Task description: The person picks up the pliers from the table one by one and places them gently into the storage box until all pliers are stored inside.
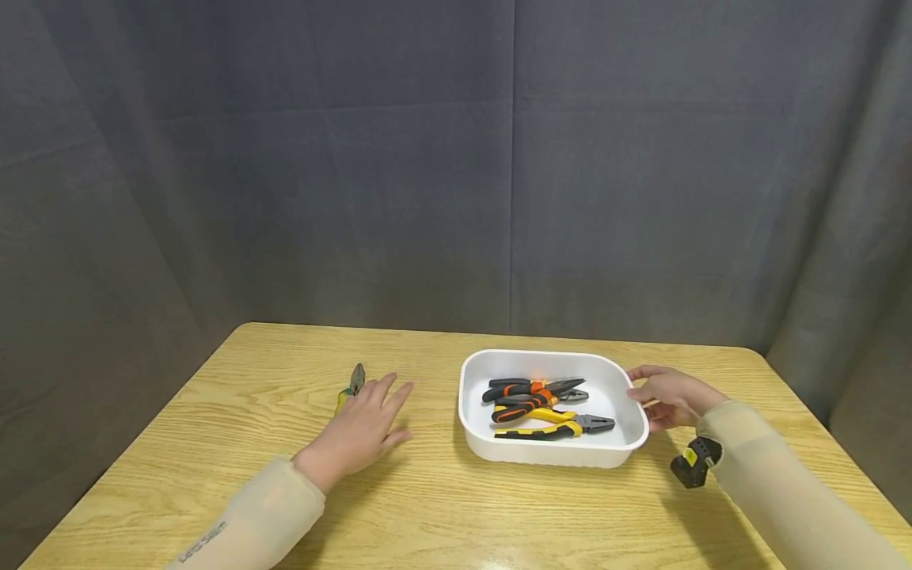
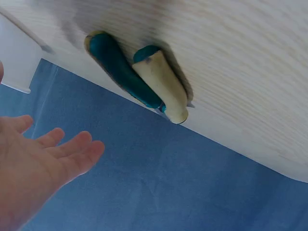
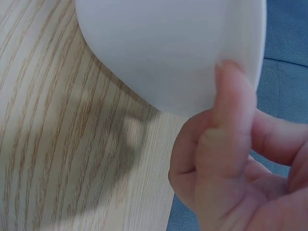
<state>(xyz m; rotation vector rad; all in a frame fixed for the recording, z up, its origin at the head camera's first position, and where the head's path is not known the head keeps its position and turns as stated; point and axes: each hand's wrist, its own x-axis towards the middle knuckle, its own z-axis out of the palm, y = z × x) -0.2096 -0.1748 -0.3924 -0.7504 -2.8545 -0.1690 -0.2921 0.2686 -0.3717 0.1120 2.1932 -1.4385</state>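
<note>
On the table's left side lie pliers [image 1: 358,378] with dark jaws, partly covered by my left hand [image 1: 366,423] in the head view. Their green and yellowish handles [image 2: 126,72] show in the left wrist view. That hand is spread over the table beside them, holding nothing. At the other side, my right hand [image 1: 673,398] grips the right end of a white plastic tray [image 1: 552,454]; one fingertip [image 3: 230,77] presses its outer wall near the rim. Inside are orange-and-black pliers [image 1: 523,407] and yellow-and-black combination pliers [image 1: 556,430], with more pliers partly hidden among them.
The wooden table [image 1: 427,507] ends at a dark grey curtain [image 1: 399,198] behind it. A small black device [image 1: 691,465] is strapped at the right wrist, close over the tabletop.
</note>
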